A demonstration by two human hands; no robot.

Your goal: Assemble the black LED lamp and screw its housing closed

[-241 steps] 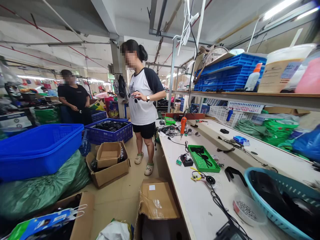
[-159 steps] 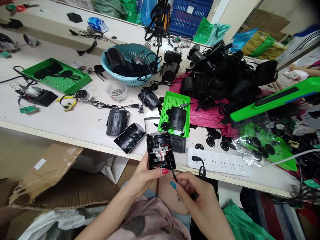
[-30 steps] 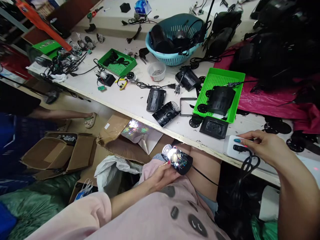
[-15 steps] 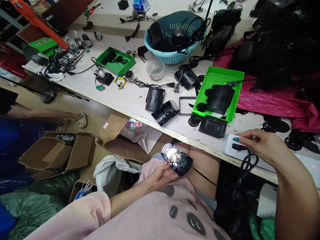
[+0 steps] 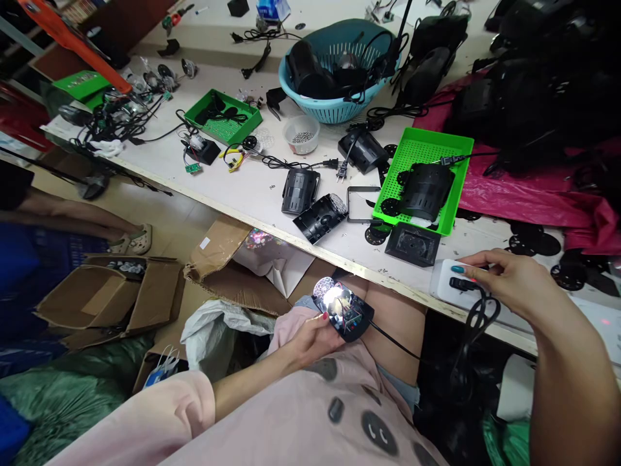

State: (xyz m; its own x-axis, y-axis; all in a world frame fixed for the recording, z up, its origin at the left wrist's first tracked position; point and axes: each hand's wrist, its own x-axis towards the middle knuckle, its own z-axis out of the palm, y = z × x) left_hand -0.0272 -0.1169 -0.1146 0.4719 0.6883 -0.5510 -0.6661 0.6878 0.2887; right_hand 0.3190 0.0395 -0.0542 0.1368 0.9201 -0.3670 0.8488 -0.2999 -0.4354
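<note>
My left hand (image 5: pixel 315 338) grips an opened black light-projector lamp (image 5: pixel 343 312) over my lap. Its LED shines bright white beside a clear patterned dome, and wires and a small circuit board show inside. A black cord runs from it to the right. At the table's front edge, my right hand (image 5: pixel 509 278) has its fingers curled over a white power strip (image 5: pixel 444 285). A black plug (image 5: pixel 462 284) sits in the strip, its cord hanging in loops below. Near the middle of the table lie black housing halves (image 5: pixel 299 191), one showing its hollow inside.
A bright green tray (image 5: pixel 463 188) holds a black housing. Behind are a blue basket (image 5: pixel 334 111) of black parts and a clear tub of screws (image 5: pixel 301 136). Yellow-handled pliers (image 5: pixel 235 159) lie farther left. Cardboard boxes (image 5: pixel 218 249) stand below the table, near another person's legs (image 5: pixel 82 213).
The other person's foot at the left has shifted slightly left. Coloured light spots in the cardboard box look different. Both my hands keep their places on the lamp and power strip.
</note>
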